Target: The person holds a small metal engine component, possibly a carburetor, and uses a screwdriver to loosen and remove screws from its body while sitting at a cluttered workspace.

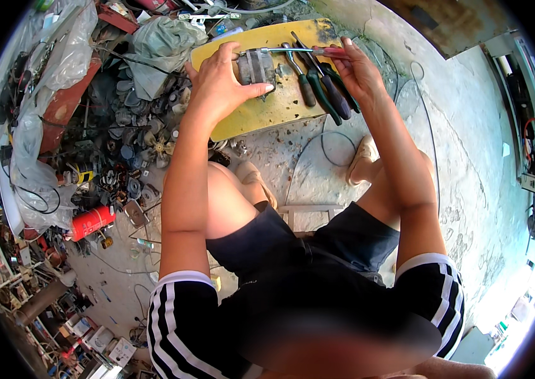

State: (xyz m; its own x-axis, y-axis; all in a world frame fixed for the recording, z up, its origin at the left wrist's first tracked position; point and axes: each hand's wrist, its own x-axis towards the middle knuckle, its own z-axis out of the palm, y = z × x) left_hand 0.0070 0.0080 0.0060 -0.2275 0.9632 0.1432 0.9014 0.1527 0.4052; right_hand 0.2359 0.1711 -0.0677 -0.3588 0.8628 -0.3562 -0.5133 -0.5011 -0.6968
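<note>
My left hand (223, 82) grips a grey cylindrical metal part (256, 67), like a small motor housing, over the left half of a worn yellow board (223, 131). My right hand (349, 69) is closed on the red handle of a screwdriver (330, 52), whose long metal shaft reaches left to the top of the part; whether its tip touches is unclear. Between my hands lie several tools (324, 85) with green, purple and dark handles, among dark crumbs on the board.
Piled loose parts (128, 145), plastic bags (160, 47) and a red canister (90, 222) crowd the left. Cables (337, 155) lie on the concrete floor. A rusty panel (425, 22) and an open metal case (520, 114) stand at the right. A low metal frame (308, 208) is between my legs.
</note>
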